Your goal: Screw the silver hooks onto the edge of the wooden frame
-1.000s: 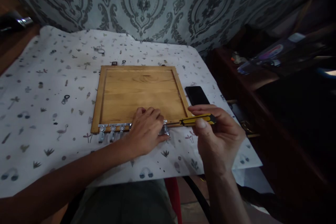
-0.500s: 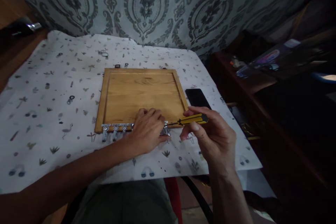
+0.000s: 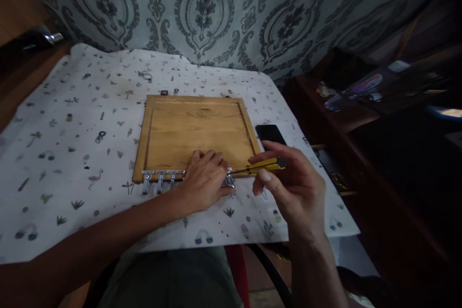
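Observation:
A framed wooden panel (image 3: 202,130) lies flat, with a row of small silver metal hooks (image 3: 160,182) along its near edge. My left hand (image 3: 205,180) rests over that edge with curled fingers, its thumb under the rightmost metal hook (image 3: 228,180), pinning it to the wood. Other hooks in the row are partly hidden behind this hand. In my right hand (image 3: 298,185) is a yellow and black screwdriver (image 3: 265,166), gripped by the handle between thumb and fingers. Its thin shaft points left, and the tip meets the hook beside my left fingers.
A dark phone (image 3: 270,135) lies right of the panel on the patterned white tablecloth (image 3: 90,120). Beyond the table stands a grey patterned curtain (image 3: 205,9). To the right, a clear plastic bottle (image 3: 368,84) lies on dark red furniture (image 3: 325,110).
My right fingers have shifted slightly around the screwdriver handle, the index finger now stretching further left. My left hand stays on the hook. The view has moved a little.

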Motion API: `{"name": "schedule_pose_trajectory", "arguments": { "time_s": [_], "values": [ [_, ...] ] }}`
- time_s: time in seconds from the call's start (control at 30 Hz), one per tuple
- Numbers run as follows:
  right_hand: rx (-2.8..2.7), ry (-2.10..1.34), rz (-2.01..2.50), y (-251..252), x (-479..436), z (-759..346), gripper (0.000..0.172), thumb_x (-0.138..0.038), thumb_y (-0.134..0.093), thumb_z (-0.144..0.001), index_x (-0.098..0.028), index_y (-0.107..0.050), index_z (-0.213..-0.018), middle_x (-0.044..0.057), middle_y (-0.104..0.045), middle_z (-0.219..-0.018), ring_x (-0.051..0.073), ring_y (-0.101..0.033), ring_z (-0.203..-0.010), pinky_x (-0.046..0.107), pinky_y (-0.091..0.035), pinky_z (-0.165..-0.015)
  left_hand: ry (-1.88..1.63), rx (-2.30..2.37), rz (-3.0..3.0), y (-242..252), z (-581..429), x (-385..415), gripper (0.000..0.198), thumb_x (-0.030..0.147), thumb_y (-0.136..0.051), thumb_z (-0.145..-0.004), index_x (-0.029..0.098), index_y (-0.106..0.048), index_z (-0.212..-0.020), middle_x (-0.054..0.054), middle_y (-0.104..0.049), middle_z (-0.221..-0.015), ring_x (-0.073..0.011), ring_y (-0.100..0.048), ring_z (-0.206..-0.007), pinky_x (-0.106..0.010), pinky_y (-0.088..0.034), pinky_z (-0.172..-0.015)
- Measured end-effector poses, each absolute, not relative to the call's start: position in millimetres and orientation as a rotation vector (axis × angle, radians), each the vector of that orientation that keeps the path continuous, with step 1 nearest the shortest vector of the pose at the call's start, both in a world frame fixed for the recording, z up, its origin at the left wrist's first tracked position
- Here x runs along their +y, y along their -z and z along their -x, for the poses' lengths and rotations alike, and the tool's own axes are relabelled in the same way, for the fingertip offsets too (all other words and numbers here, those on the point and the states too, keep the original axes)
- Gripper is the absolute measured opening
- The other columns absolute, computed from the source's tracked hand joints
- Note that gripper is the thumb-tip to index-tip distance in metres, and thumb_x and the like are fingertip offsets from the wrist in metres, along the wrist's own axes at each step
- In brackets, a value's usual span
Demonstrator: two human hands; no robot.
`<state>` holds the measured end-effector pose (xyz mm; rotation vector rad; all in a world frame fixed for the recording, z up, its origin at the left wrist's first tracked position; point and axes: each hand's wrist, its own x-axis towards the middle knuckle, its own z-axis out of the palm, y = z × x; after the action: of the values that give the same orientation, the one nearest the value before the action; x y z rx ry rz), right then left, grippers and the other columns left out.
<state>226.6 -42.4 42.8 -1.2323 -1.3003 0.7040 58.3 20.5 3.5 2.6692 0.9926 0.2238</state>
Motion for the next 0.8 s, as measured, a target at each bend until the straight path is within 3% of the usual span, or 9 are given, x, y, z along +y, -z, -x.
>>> {"name": "schedule_pose_trajectory", "arguments": {
  "time_s": [0.1, 0.2, 0.33, 0.43, 0.6, 0.7, 0.8],
  "values": [
    [-1.341, -0.713, 1.236, -43, -43, -227, 0.022, -0.027, -0.076, -0.088, -0.027, -0.074, -0.11, 0.0, -0.072, -0.097, 0.007, -0.063, -0.048, 0.026, -0.059, -0.049, -0.253, 0.996, -2.673, -2, -58, 20, 0.04, 0.052, -0.07, -0.089, 0.015, -0.065, -0.102, -0.01, -0.065, -0.111, -0.0291, -0.057, -0.111, -0.045, -0.04, -0.09],
    [-1.29, -0.689, 1.239, -43, -40, -223, 0.012, -0.027, -0.081, -0.083, -0.023, -0.074, -0.092, 0.0, -0.074, -0.096, 0.006, -0.058, -0.045, 0.022, -0.054, -0.041, -0.258, 0.993, -2.677, -1, -57, 21, 0.041, 0.052, -0.071, -0.088, 0.015, -0.064, -0.104, -0.01, -0.065, -0.111, -0.0287, -0.057, -0.111, -0.044, -0.04, -0.09],
    [-1.196, -0.671, 1.262, -44, -34, -218, 0.031, -0.033, -0.09, -0.072, -0.02, -0.062, -0.076, 0.002, -0.078, -0.085, 0.007, -0.053, -0.04, 0.019, -0.047, -0.032, -0.241, 0.996, -2.677, -3, -57, 20, 0.043, 0.053, -0.071, -0.088, 0.015, -0.064, -0.106, -0.01, -0.066, -0.111, -0.0289, -0.057, -0.11, -0.044, -0.04, -0.09],
    [-1.193, -0.703, 1.272, -44, -34, -219, 0.036, -0.034, -0.092, -0.069, -0.021, -0.061, -0.08, 0.0, -0.076, -0.079, 0.007, -0.053, -0.039, 0.019, -0.048, -0.033, -0.219, 1.002, -2.668, -5, -58, 20, 0.043, 0.053, -0.071, -0.088, 0.014, -0.065, -0.106, -0.011, -0.066, -0.112, -0.0295, -0.058, -0.11, -0.044, -0.041, -0.089],
    [-1.327, -0.767, 1.243, -45, -39, -227, 0.035, -0.036, -0.08, -0.084, -0.026, -0.069, -0.115, 0.0, -0.074, -0.094, 0.009, -0.064, -0.049, 0.027, -0.06, -0.049, -0.208, 0.992, -2.66, -6, -58, 21, 0.044, 0.052, -0.071, -0.088, 0.013, -0.065, -0.108, -0.011, -0.066, -0.115, -0.0299, -0.057, -0.114, -0.045, -0.04, -0.091],
    [-1.368, -0.754, 1.258, -45, -39, -227, 0.019, -0.03, -0.075, -0.089, -0.026, -0.075, -0.107, 0.001, -0.076, -0.096, 0.008, -0.063, -0.048, 0.027, -0.06, -0.052, -0.21, 0.992, -2.652, -5, -58, 21, 0.042, 0.051, -0.071, -0.089, 0.013, -0.066, -0.107, -0.011, -0.066, -0.115, -0.0299, -0.057, -0.114, -0.045, -0.041, -0.091],
    [-1.327, -0.693, 1.269, -44, -35, -225, 0.014, -0.027, -0.083, -0.08, -0.024, -0.076, -0.091, 0.002, -0.077, -0.095, 0.006, -0.059, -0.047, 0.02, -0.052, -0.04, -0.231, 0.994, -2.654, -4, -58, 22, 0.042, 0.051, -0.072, -0.088, 0.014, -0.066, -0.106, -0.011, -0.066, -0.115, -0.0303, -0.057, -0.114, -0.046, -0.041, -0.091]
  ]
}}
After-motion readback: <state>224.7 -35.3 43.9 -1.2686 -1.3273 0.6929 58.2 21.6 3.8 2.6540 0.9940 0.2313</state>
